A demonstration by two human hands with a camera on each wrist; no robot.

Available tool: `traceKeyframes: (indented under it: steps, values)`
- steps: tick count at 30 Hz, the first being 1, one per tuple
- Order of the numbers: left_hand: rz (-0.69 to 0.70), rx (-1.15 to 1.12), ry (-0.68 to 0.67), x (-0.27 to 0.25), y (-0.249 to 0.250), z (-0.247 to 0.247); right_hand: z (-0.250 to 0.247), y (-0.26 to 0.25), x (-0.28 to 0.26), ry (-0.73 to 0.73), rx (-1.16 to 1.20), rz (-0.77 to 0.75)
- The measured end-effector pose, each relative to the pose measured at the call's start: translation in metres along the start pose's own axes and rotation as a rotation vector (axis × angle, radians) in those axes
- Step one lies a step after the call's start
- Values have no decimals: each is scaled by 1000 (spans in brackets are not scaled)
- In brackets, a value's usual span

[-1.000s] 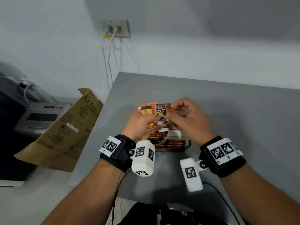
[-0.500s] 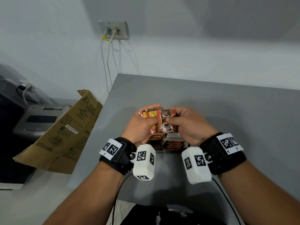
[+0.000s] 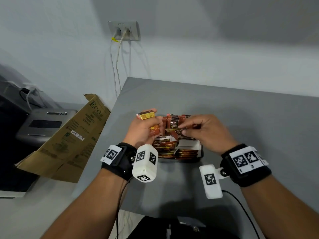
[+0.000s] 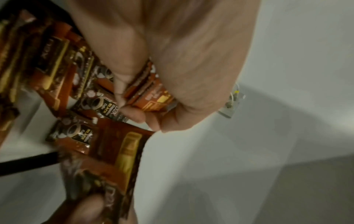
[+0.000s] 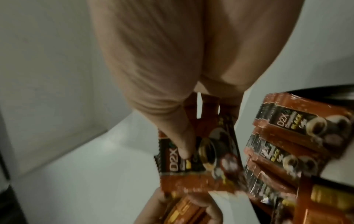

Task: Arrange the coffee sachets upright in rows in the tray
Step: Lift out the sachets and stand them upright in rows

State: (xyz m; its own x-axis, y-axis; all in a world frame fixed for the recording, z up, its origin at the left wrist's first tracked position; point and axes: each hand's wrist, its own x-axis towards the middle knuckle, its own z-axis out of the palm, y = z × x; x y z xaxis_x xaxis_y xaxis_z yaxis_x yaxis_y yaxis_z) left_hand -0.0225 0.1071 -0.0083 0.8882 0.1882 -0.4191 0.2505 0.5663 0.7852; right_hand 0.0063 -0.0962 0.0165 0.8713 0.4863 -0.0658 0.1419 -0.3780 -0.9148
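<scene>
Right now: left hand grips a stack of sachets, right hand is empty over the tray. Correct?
Not quite. The right hand is not empty: it pinches a single sachet, as the right wrist view shows. The rest holds: the left hand grips a stack of sachets over the tray.

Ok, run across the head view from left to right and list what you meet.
Grey printer → cardboard box → left hand gripping a bunch of sachets → right hand pinching one sachet over the tray.
</scene>
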Motion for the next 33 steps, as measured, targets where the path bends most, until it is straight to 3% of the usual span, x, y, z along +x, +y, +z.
traceKeyframes:
  steps: [6, 9, 11, 16, 20, 24, 28, 33]
  values:
    - [-1, 316, 18, -1, -8, 11, 15, 1, 1, 96, -161, -219]
    - [-53, 317, 3, 2, -9, 7, 12, 3, 1, 163, -232, -301]
    - [-92, 235, 2, 1, -8, 5, 10, 7, 1, 129, -251, -309]
    - [99, 213, 96, 4, 3, 5, 1, 5, 1, 199, 39, -68]
    - [179, 278, 68, 3, 3, 9, 4, 0, 12, 231, 366, 94]
    - [150, 245, -55, -3, -9, 22, 21, -2, 23, 205, 386, 230]
    - [3, 67, -116, -7, -5, 16, 19, -4, 22, 256, 606, 281]
    - [28, 164, -201, -11, -6, 10, 10, -8, 16, 83, 819, 253]
